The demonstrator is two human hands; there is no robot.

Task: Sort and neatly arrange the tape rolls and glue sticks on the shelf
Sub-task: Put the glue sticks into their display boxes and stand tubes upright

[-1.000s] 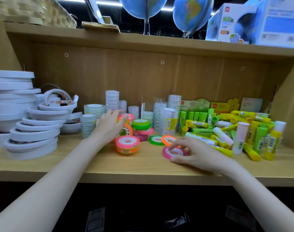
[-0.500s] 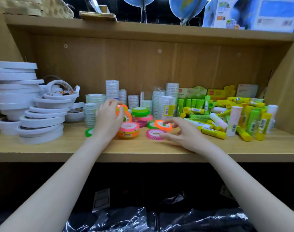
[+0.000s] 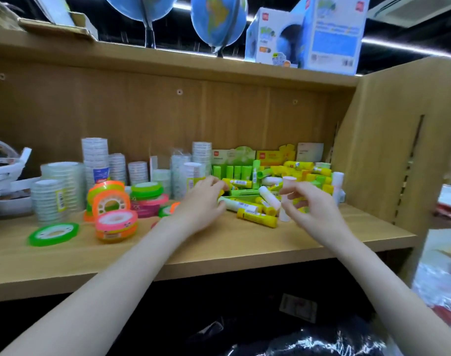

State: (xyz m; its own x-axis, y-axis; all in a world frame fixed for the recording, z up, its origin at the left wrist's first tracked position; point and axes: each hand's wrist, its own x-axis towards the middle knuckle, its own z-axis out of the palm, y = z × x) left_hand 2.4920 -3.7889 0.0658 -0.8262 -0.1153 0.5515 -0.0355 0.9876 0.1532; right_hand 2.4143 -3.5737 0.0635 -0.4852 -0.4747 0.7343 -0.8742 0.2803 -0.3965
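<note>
Glue pile [image 3: 278, 186]: I see it dead ahead, sticks lying crosswise.
Left hand [image 3: 204, 204]: fingers curled at pile edge; grip unclear.
Right hand [image 3: 311, 204]: nearer white stick [image 3: 286, 199], upright; fingers loosely curled, touching unclear.

Shelf [image 3: 219, 255]: light wooden board, back panel behind, side wall at right.
Left end: white tape rolls [image 3: 3, 176], stacked.
Left of middle: clear tape stacks [image 3: 95, 160]; bright tape rolls [image 3: 116, 223] in front; green roll [image 3: 53, 233] lying flat near the front edge.
Right part: glue sticks [image 3: 257, 217] heaped loosely; boxes [image 3: 273, 156] against the back.
</note>
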